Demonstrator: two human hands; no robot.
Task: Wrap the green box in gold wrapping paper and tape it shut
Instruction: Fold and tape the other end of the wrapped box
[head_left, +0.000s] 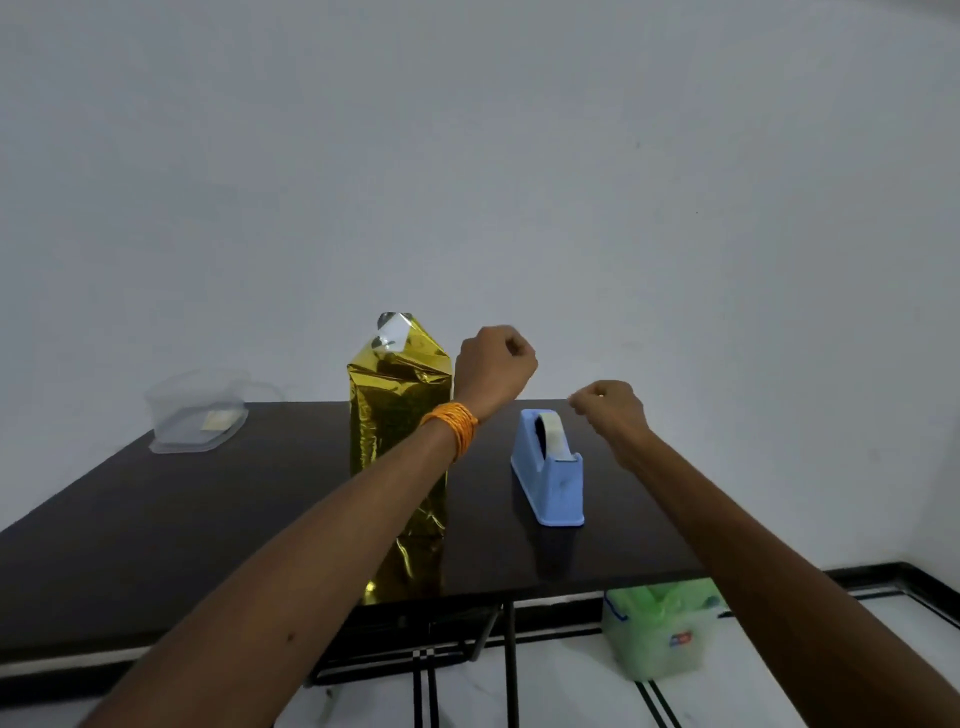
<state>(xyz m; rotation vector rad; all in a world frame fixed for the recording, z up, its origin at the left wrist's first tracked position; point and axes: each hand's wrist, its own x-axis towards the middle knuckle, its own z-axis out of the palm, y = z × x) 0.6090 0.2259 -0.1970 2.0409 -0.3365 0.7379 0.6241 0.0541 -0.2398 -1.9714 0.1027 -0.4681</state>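
Head view, L to R: clear plastic tub (195, 415) at back-left of dark worktop (208, 519); tall gold-foil-wrapped box (400, 395) upright at ctr; left hand (496, 364) raised just beside it, fingers curled in a fist; light-blue plastic tape dispenser (550, 478); right hand (608, 410) above it, fingers pinched together, nothing visible btwn them.

- Your tall gold-paper-wrapped box (397, 415): mirror-glossy foil, creased.
- Your dark brown table (208, 519): smooth, glossy top.
- Right, your light-blue tape dispenser (550, 483): smooth matt plastic.
- Far left, your clear container (192, 415): smooth plastic.

Between the tall gold-wrapped upright box (397, 447) and the pale blue plastic tape dispenser (548, 470) lies a bare strip of dark tabletop (483, 499); the far left is blocked by a clear plastic container (195, 415).
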